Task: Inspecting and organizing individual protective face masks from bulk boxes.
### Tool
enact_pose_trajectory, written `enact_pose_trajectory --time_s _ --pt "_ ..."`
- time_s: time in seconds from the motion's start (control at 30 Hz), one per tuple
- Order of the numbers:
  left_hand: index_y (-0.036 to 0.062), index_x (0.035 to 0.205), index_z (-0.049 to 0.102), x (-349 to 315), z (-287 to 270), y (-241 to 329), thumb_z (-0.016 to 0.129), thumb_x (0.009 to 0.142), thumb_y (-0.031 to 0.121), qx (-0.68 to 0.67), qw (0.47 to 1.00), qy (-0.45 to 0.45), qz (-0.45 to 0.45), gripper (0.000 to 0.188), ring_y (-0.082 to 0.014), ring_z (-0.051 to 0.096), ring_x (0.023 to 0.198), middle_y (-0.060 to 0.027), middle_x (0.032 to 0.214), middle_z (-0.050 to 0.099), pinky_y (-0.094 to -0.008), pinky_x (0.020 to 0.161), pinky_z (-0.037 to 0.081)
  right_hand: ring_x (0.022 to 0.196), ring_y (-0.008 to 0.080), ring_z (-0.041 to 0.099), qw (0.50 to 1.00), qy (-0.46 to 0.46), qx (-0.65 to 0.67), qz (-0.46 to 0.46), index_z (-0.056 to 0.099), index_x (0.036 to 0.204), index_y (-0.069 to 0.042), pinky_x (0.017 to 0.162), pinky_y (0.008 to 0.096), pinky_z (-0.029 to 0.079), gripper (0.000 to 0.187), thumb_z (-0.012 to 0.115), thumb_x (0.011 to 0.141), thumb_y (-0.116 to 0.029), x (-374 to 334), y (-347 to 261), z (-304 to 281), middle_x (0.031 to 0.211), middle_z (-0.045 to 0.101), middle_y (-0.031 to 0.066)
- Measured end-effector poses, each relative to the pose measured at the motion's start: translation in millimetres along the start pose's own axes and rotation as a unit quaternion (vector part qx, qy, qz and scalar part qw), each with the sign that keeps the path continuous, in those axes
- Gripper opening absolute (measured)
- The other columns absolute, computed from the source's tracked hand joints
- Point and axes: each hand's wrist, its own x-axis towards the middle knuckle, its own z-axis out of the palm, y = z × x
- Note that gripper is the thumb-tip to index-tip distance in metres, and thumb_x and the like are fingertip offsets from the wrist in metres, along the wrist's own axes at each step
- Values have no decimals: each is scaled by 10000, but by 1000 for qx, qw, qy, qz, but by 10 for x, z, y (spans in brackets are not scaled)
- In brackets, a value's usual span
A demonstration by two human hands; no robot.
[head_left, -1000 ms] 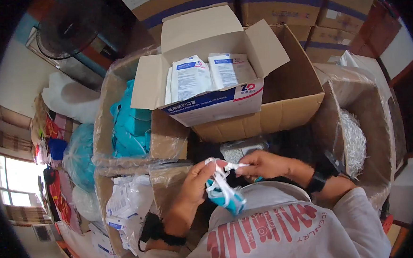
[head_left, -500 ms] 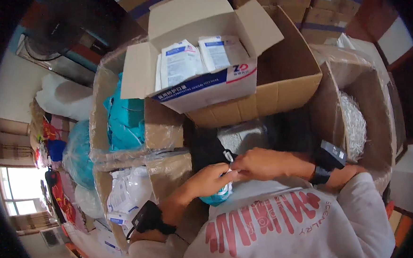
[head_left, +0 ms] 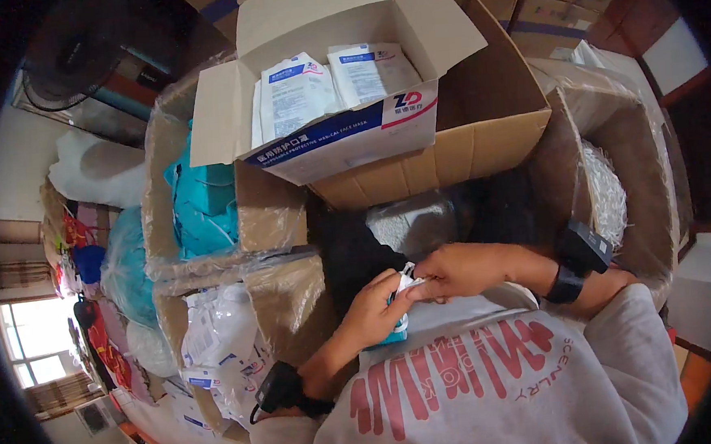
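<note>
Close to my chest, my left hand [head_left: 375,308] pinches the top of a teal face mask bundle [head_left: 396,333], mostly hidden under the fingers and against my shirt. White cord-like loops [head_left: 408,272] stick up between the two hands. From the right, my right hand [head_left: 454,270] closes its fingers on the white loops, touching the left fingertips. Ahead of the hands stands an open white-and-blue carton [head_left: 343,151], holding white printed packets [head_left: 297,93] in two upright rows.
A brown box [head_left: 450,163] supports the carton. At left, one lined box holds teal masks [head_left: 205,200] and another holds white packets [head_left: 224,328]. A box at right contains white cords [head_left: 604,199]. Below the carton sits a clear bag of white material [head_left: 411,227].
Both hands have shifted slightly, and the white loops now stand out more between the fingers. The teal bundle is less visible. The view has tilted a little, moving the boxes up and left.
</note>
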Motion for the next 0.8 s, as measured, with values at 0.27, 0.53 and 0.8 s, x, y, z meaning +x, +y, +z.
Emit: enact_pose_trajectory --time_s 0.27,0.53,0.8 --pt "-4 786 513 -13 71 -26 473 870 184 -137 968 -204 -45 210 -138 456 665 -60 705 457 -288 608 381 706 75 423 976 -194 75 -64 515 870 -2 653 270 390 338 396 928 -313 -100 208 -63 705 501 46" --pt "12 750 488 -36 260 131 437 894 252 -128 966 -221 -27 283 -157 447 670 -75 729 458 -316 623 381 726 73 366 955 -267 125 24 449 832 -4 667 255 363 320 321 954 -271 -678 203 -188 694 423 5" --pt "19 746 489 -169 351 44 425 898 251 -131 977 -163 -30 285 -136 430 657 -59 723 457 -301 620 374 717 77 393 938 -322 90 96 500 876 -4 653 261 378 361 350 940 -326 -1143 427 -431 702 453 -5"
